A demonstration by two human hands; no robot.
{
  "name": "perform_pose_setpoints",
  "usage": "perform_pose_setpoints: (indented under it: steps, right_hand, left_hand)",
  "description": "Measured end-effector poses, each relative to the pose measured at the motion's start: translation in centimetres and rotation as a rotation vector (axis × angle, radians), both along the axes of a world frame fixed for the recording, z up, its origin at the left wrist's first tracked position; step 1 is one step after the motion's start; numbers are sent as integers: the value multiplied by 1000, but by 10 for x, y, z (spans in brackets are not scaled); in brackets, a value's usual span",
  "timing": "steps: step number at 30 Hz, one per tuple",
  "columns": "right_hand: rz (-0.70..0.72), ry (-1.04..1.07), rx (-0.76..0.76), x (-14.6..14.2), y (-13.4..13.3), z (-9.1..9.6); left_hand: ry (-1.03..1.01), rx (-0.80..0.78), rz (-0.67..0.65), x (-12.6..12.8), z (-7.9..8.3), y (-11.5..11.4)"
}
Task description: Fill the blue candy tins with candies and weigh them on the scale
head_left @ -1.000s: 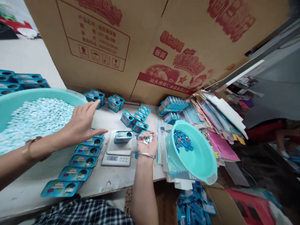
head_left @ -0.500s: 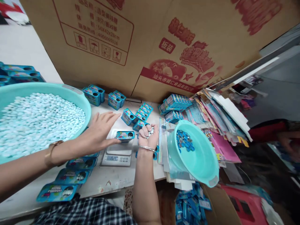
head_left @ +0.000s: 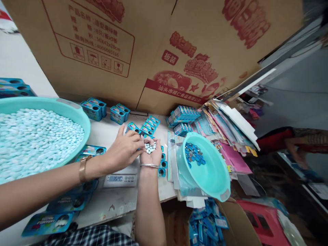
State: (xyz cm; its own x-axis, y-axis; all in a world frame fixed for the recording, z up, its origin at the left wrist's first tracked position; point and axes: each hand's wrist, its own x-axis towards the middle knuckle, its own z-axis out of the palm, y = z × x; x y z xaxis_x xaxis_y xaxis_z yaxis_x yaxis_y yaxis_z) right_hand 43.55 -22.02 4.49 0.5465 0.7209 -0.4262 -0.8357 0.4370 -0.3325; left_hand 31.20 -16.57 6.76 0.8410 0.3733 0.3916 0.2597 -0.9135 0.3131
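Candies point(head_left: 151, 147) lie in the cupped, upturned right hand point(head_left: 151, 158); the left hand point(head_left: 125, 148) curves beside them, its grip unclear from here

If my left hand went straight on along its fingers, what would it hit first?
Most likely the cupped right hand and the pale pellets in its palm: the left hand points right at them, fingertips already at their edge. Whether they touch is hard to tell from this view.
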Motion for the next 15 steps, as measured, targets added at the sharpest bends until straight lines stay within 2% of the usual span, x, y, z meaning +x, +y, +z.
perform_pose_setpoints:
  steps: [5, 11, 15]
  right_hand:
    - [-20, -32, -14, -6, -7, 2]
    - [-41, -85, -27, -12, -14, -9]
    - [-4, -55, 17, -5, -22, -14]
  left_hand:
    - [-5, 68, 11, 13, 0, -9]
    - [-47, 87, -49, 16, 1, -18]
    - [-103, -36, -33, 9, 1, -13]
